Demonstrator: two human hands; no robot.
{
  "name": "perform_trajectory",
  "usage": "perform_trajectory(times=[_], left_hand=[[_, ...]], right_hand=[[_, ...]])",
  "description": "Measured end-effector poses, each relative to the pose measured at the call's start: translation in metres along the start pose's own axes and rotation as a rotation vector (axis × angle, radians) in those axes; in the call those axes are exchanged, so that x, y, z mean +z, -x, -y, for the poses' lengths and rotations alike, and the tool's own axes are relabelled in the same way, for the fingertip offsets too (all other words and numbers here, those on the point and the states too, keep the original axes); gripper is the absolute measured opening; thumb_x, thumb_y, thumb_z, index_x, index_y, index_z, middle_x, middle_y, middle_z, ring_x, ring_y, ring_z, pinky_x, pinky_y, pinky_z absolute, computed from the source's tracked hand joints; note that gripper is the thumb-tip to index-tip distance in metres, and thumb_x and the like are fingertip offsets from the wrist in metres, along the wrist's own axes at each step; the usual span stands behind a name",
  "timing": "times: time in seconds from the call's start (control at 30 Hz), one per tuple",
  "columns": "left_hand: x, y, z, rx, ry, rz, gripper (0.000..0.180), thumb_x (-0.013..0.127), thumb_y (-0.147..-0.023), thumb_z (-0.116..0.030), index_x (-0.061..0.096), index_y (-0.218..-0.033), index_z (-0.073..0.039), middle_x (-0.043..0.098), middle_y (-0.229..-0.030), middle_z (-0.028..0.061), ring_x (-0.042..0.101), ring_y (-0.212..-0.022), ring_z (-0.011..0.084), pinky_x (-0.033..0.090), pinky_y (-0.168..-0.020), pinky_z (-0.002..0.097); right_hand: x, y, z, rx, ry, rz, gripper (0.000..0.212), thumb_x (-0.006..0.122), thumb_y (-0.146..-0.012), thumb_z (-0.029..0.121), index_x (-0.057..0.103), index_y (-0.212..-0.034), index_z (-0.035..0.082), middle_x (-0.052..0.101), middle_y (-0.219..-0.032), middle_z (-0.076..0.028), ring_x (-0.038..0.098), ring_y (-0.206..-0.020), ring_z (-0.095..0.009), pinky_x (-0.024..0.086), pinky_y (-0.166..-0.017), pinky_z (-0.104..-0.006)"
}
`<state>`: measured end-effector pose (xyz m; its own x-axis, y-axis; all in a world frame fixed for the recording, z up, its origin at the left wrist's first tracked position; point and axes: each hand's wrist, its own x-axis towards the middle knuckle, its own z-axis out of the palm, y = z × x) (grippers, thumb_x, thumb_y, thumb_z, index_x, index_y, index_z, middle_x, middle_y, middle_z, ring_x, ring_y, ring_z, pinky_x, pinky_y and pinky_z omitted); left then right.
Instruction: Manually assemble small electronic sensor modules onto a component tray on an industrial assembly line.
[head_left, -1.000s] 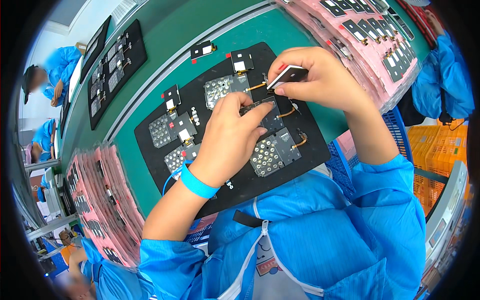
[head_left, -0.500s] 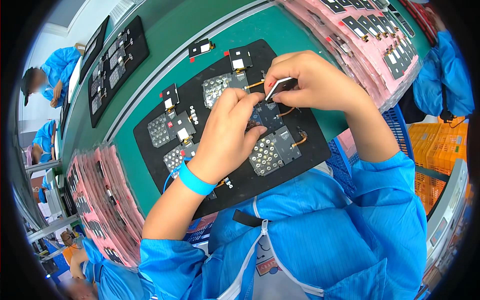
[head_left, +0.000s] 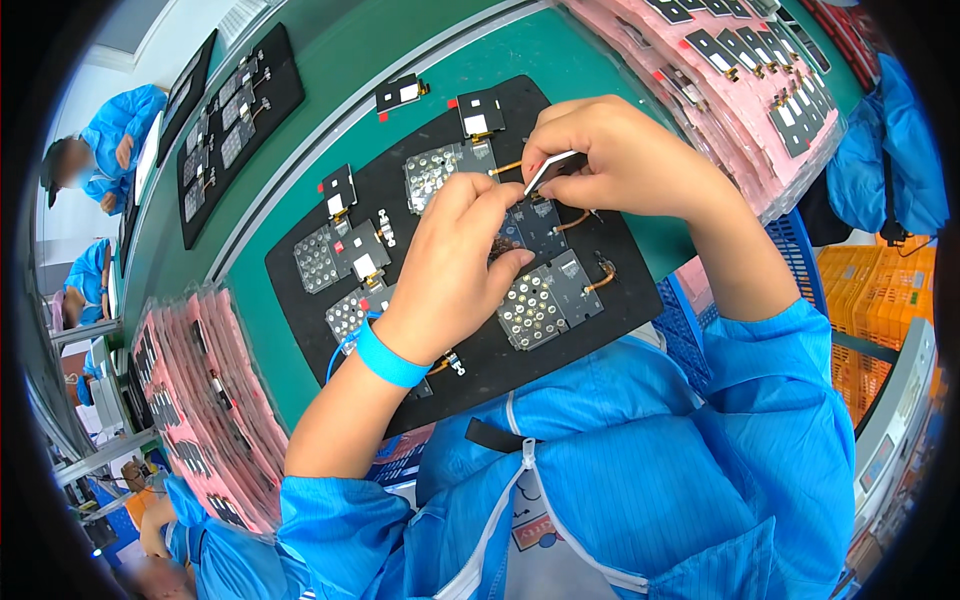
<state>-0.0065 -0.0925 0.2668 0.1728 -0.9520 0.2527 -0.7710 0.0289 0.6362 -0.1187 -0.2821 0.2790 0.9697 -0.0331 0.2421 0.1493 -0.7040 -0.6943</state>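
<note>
A small dark circuit module (head_left: 535,222) lies flat on the black mat (head_left: 300,262) directly under both sets of fingers, its long axis running from the silver dotted pad nearer the person out toward its copper flex tail (head_left: 575,219), which points to the right. The left hand (head_left: 455,265) presses it down with fingers bunched together, apparently to steady it, while the right hand (head_left: 620,160) pinches a thin white strip (head_left: 547,170) just above, angled down at it. Beyond the fingers lie similar modules (head_left: 340,250), the green table (head_left: 420,50) and pink trays (head_left: 750,90).

An electronics assembly line: a long green tabletop (head_left: 330,70) carries black fixture trays (head_left: 300,270) of small circuit boards, pink stacked trays (head_left: 200,400) flank it, and blue-smocked workers (head_left: 110,130) sit upper left.
</note>
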Motion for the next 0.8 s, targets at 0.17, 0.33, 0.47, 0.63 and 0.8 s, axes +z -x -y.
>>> perform_trajectory(times=[0.17,0.33,0.47,0.63,0.8], left_hand=[[0.000,0.000,0.001,-0.016,0.014,-0.001,0.053,0.077,-0.063,0.002,0.056,-0.112,0.002,0.052,-0.102,0.0153,0.055,-0.094,0.0338,0.046,-0.082,0.0384],[0.000,-0.001,-0.001,-0.025,0.008,0.016,0.053,0.077,-0.064,0.001,0.056,-0.113,0.001,0.053,-0.101,0.0152,0.055,-0.094,0.0336,0.046,-0.082,0.0387],[-0.001,-0.001,0.000,-0.013,0.013,0.014,0.053,0.077,-0.064,0.001,0.056,-0.113,0.001,0.053,-0.100,0.0152,0.055,-0.094,0.0338,0.046,-0.082,0.0387],[-0.002,-0.002,0.000,-0.010,0.012,0.019,0.052,0.077,-0.064,0.001,0.057,-0.112,0.001,0.053,-0.099,0.0154,0.055,-0.093,0.0341,0.046,-0.081,0.0389],[-0.002,-0.002,0.000,0.009,-0.013,0.013,0.052,0.077,-0.064,0.001,0.056,-0.111,0.003,0.053,-0.099,0.0158,0.055,-0.092,0.0344,0.046,-0.081,0.0389]], right_hand=[[0.002,0.001,-0.002,-0.012,-0.008,-0.018,0.024,0.068,-0.070,0.007,0.067,-0.093,0.000,0.063,-0.083,-0.016,0.063,-0.076,-0.033,0.050,-0.066,-0.0377],[0.003,0.003,-0.003,-0.041,0.004,-0.055,0.015,0.066,-0.069,0.000,0.066,-0.084,0.001,0.061,-0.077,-0.010,0.062,-0.073,-0.026,0.048,-0.062,-0.0329],[-0.002,-0.002,-0.003,-0.084,0.066,-0.030,0.015,0.066,-0.068,0.000,0.065,-0.084,0.000,0.061,-0.078,-0.012,0.062,-0.074,-0.028,0.048,-0.063,-0.0344],[-0.007,-0.010,0.003,-0.126,0.142,0.064,0.018,0.065,-0.066,0.001,0.065,-0.083,-0.002,0.060,-0.077,-0.014,0.061,-0.074,-0.031,0.048,-0.064,-0.0370],[-0.008,-0.015,0.007,-0.117,0.197,0.124,0.019,0.064,-0.065,0.001,0.067,-0.083,-0.002,0.061,-0.077,-0.015,0.061,-0.074,-0.031,0.048,-0.064,-0.0375]])
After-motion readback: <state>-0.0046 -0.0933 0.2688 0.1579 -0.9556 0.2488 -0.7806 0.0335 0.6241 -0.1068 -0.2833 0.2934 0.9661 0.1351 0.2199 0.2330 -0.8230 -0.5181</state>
